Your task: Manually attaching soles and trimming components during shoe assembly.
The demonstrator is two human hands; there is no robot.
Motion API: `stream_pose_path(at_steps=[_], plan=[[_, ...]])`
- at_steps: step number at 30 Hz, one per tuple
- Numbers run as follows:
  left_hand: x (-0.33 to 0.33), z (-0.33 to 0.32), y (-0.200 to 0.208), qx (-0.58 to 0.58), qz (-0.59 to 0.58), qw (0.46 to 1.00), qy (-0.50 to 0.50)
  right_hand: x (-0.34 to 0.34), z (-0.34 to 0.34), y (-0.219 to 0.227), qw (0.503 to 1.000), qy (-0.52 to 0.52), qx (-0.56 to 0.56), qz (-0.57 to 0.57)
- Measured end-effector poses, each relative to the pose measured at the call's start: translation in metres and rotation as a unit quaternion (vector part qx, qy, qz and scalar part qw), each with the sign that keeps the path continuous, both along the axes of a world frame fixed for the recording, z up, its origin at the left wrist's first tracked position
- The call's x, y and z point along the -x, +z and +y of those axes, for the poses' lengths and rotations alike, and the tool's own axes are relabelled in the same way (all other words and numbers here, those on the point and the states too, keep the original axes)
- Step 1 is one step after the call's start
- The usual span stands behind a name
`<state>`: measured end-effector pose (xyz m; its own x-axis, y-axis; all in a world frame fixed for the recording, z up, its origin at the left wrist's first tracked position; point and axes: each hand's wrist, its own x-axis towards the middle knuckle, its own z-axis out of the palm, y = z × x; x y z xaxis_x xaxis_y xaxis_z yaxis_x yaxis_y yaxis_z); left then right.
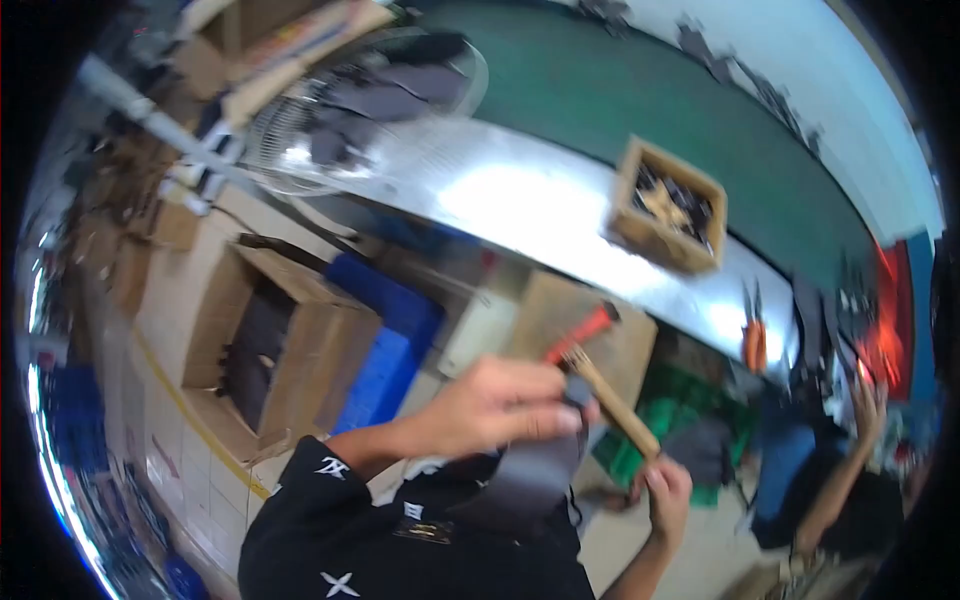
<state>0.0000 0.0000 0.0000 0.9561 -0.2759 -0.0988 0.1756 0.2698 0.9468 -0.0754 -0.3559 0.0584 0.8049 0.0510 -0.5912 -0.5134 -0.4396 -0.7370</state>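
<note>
My left hand [505, 405] is closed, thumb against fingers, on a dark grey flat flexible piece [530, 480] that hangs down in front of my black shirt. My right hand [665, 490], lower and to the right, grips the lower end of a wooden-handled tool [620, 410]. The handle slants up and left, its far end close beside my left fingertips. Blur hides the kind of tool. A red bar with a dark end [590, 330] shows at that far end, over a brown board [555, 300]; I cannot tell whether it belongs to the tool.
A metal-edged green bench [560, 80] runs across, bearing a box of dark pieces [625, 215], orange-handled pliers [755, 345] and a wire fan guard [270, 150]. A cardboard box [320, 350], blue crate [385, 370] and green crate [720, 410] stand below. Another person's hand [868, 405] is far right.
</note>
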Motion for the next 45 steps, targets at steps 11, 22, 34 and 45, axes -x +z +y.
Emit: stream_pose_path(at_steps=[11, 22, 34, 45], plan=[[-0.154, 0.481, -0.010, -0.403, -0.276, 0.635, 0.599, -0.165, 0.021, -0.148, 0.882, -0.186, 0.089, -0.424], [-0.111, 0.119, -0.030, -0.450, -0.313, 0.762, 0.345, -0.310, -0.065, -0.134, 0.747, -0.175, 0.362, -0.529], [-0.058, 0.005, 0.033, -0.400, -0.542, 0.732, 0.097, -0.132, 0.155, -0.063, 0.869, 0.095, -0.190, -0.446], [-0.003, 0.072, -0.012, 0.111, 0.065, 0.987, 0.094, -0.108, 0.174, -0.177, 0.813, 0.157, 0.235, -0.509]])
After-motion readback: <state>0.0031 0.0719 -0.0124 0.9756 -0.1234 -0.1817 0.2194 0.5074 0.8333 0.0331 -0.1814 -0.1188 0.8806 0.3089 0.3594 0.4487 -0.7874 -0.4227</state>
